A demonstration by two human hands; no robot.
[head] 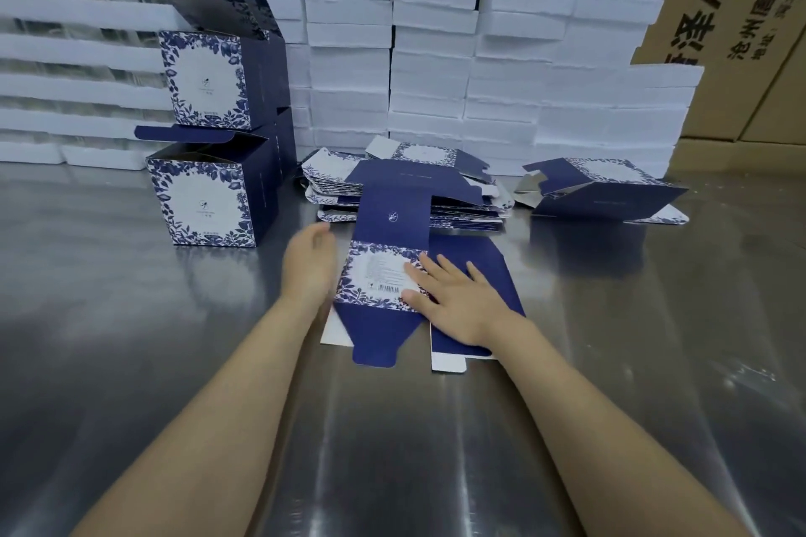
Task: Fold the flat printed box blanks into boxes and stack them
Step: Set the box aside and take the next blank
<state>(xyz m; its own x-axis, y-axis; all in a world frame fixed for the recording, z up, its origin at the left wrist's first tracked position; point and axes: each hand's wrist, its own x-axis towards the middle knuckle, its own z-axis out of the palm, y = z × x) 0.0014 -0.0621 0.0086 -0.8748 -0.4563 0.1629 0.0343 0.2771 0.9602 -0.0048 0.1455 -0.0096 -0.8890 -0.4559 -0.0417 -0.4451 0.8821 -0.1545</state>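
Observation:
A flat navy and white floral box blank point(384, 270) lies on the metal table in front of me. My right hand point(453, 301) presses flat on its right side, fingers spread. At the blank's left edge is my left hand point(307, 264), fingers straight and relaxed, holding nothing. Behind it lies a pile of flat blanks point(414, 187). To the left, two folded boxes stand stacked with lids open, the lower box point(209, 201) under the upper box point(213, 78). A partly opened blank point(606, 192) lies at the right.
Stacks of white foam trays point(436, 48) form a wall along the back. Brown printed cartons point(741, 13) stand behind at the right. The steel table point(392, 427) reflects light in front of me.

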